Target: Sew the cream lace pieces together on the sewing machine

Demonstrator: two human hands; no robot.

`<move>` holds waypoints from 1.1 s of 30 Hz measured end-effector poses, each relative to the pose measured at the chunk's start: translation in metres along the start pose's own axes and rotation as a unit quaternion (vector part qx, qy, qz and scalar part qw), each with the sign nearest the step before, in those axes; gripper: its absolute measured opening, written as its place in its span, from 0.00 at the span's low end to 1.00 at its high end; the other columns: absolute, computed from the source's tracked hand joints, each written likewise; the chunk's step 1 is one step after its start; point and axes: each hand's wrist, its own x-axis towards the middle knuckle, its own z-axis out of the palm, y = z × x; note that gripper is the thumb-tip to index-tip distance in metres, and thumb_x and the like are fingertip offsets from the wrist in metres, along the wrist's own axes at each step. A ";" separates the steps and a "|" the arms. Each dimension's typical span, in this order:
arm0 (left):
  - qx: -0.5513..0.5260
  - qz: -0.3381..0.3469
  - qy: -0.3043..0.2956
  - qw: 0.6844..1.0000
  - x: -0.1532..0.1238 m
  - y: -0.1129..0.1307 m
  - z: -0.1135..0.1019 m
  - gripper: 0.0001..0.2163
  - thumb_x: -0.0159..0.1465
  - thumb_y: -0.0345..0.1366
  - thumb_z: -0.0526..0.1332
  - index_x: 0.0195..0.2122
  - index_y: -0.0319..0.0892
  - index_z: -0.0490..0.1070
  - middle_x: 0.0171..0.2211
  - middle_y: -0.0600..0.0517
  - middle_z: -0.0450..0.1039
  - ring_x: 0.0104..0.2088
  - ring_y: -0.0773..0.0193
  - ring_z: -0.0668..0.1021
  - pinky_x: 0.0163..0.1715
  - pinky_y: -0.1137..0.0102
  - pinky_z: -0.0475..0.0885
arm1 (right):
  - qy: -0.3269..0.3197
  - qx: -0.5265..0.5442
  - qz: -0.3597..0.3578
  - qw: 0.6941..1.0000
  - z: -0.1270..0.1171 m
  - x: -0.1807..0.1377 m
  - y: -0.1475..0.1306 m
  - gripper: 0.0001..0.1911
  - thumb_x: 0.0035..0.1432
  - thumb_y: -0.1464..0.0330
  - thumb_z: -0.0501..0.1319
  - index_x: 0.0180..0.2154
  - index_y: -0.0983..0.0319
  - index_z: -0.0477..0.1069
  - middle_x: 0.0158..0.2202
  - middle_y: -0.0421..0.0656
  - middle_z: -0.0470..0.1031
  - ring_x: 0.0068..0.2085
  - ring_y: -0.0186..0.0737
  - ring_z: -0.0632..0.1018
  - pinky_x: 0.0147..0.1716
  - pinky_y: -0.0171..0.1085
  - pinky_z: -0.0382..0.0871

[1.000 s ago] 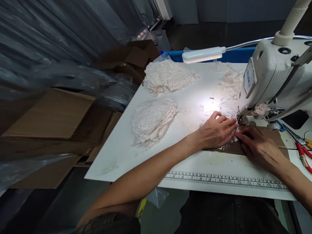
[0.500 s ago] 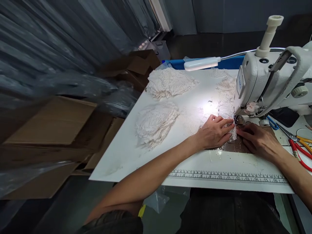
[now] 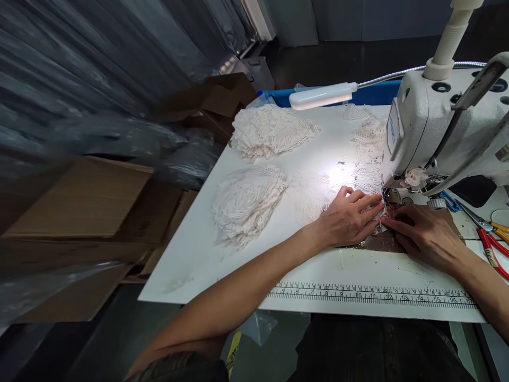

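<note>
White lace fabric (image 3: pixel 368 172) lies under the needle area of the sewing machine (image 3: pixel 413 122) and trails away along its left side. My left hand (image 3: pixel 352 216) rests on the lace just left of the presser foot, fingers stretched out and lying flat. At the lace's near edge, my right hand (image 3: pixel 427 233) has thumb and forefinger closed on it, right of the left fingertips. Beneath both hands is a brown plate (image 3: pixel 377 243). My fingers partly hide the lace between them.
Two lace piles (image 3: pixel 272 130) (image 3: pixel 249 204) occupy the table's left side. A lamp (image 3: pixel 323 96) hangs over the back. Red-handled scissors (image 3: pixel 488 246) lie at the right, near blue-handled snips (image 3: pixel 450 201). A printed ruler (image 3: pixel 374 294) runs along the front edge; cardboard boxes (image 3: pixel 83 199) stand left.
The view has shifted slightly, bringing the machine closer. My right fingertips have come a little nearer to me along the lace edge. The left hand still lies flat on the lace.
</note>
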 end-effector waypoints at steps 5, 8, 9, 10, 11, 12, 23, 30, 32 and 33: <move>-0.003 0.002 0.004 1.000 0.000 0.000 0.000 0.16 0.71 0.38 0.48 0.53 0.37 0.68 0.54 0.43 0.72 0.43 0.56 0.75 0.43 0.57 0.65 | 0.010 0.010 -0.004 1.000 -0.001 0.003 -0.001 0.13 0.63 0.73 0.53 0.45 0.62 0.74 0.39 0.48 0.71 0.34 0.40 0.73 0.29 0.37 0.69; -0.005 0.000 0.001 1.000 0.000 0.000 0.000 0.16 0.71 0.39 0.49 0.52 0.37 0.69 0.55 0.43 0.72 0.43 0.56 0.75 0.44 0.57 0.65 | 0.010 0.011 -0.006 1.000 -0.002 0.005 -0.002 0.13 0.62 0.74 0.52 0.43 0.62 0.74 0.39 0.48 0.72 0.33 0.40 0.73 0.28 0.37 0.69; -0.006 -0.001 -0.002 1.000 0.000 0.000 0.001 0.16 0.71 0.39 0.49 0.52 0.38 0.69 0.55 0.43 0.72 0.44 0.56 0.75 0.45 0.56 0.66 | 0.010 0.010 -0.005 1.000 -0.003 0.005 -0.003 0.13 0.62 0.74 0.52 0.43 0.62 0.74 0.38 0.48 0.72 0.33 0.40 0.73 0.27 0.37 0.69; -0.007 -0.002 -0.003 1.000 0.000 0.000 0.001 0.16 0.71 0.39 0.49 0.52 0.38 0.69 0.55 0.44 0.72 0.44 0.56 0.75 0.46 0.56 0.66 | 0.011 0.010 -0.003 1.000 -0.003 0.006 -0.003 0.14 0.62 0.74 0.52 0.42 0.62 0.75 0.38 0.49 0.72 0.32 0.40 0.73 0.27 0.36 0.69; -0.009 -0.002 -0.002 1.000 0.000 -0.001 0.001 0.16 0.71 0.39 0.49 0.52 0.38 0.70 0.55 0.44 0.72 0.44 0.57 0.75 0.47 0.55 0.65 | 0.010 0.011 0.001 1.000 -0.003 0.006 -0.003 0.14 0.62 0.74 0.52 0.42 0.62 0.75 0.38 0.49 0.72 0.32 0.40 0.73 0.27 0.36 0.69; -0.010 -0.002 0.002 1.000 0.000 -0.001 0.001 0.16 0.71 0.39 0.49 0.52 0.38 0.70 0.55 0.44 0.72 0.44 0.57 0.75 0.49 0.54 0.65 | 0.008 0.014 0.006 1.000 -0.003 0.005 -0.003 0.15 0.63 0.74 0.51 0.42 0.62 0.76 0.38 0.49 0.72 0.32 0.41 0.74 0.27 0.37 0.70; -0.026 -0.017 -0.001 1.000 -0.002 -0.001 0.000 0.16 0.71 0.40 0.49 0.52 0.39 0.70 0.55 0.46 0.73 0.47 0.57 0.76 0.58 0.45 0.60 | 0.016 0.139 0.131 0.981 -0.009 -0.001 0.009 0.18 0.66 0.69 0.51 0.51 0.59 0.75 0.43 0.48 0.76 0.38 0.42 0.78 0.33 0.38 0.74; -0.033 -0.023 -0.007 0.999 -0.002 0.001 0.001 0.16 0.71 0.40 0.49 0.53 0.39 0.70 0.56 0.46 0.72 0.47 0.56 0.75 0.58 0.44 0.61 | -0.021 0.026 0.045 0.998 0.000 -0.002 0.006 0.17 0.65 0.68 0.54 0.51 0.53 0.75 0.43 0.47 0.73 0.33 0.38 0.76 0.26 0.34 0.68; -0.038 -0.027 0.000 0.999 -0.003 0.001 0.001 0.17 0.71 0.40 0.49 0.53 0.37 0.69 0.56 0.45 0.72 0.47 0.55 0.75 0.58 0.43 0.61 | -0.018 0.021 0.047 0.999 -0.001 -0.001 0.004 0.17 0.65 0.69 0.54 0.51 0.52 0.75 0.43 0.47 0.73 0.34 0.39 0.76 0.26 0.34 0.69; -0.042 -0.030 0.002 0.999 -0.003 0.002 0.001 0.17 0.71 0.40 0.49 0.53 0.37 0.69 0.56 0.45 0.71 0.48 0.55 0.75 0.58 0.42 0.61 | -0.018 0.023 0.050 0.998 -0.001 0.000 0.003 0.17 0.65 0.69 0.54 0.51 0.52 0.75 0.43 0.47 0.73 0.34 0.39 0.76 0.27 0.35 0.70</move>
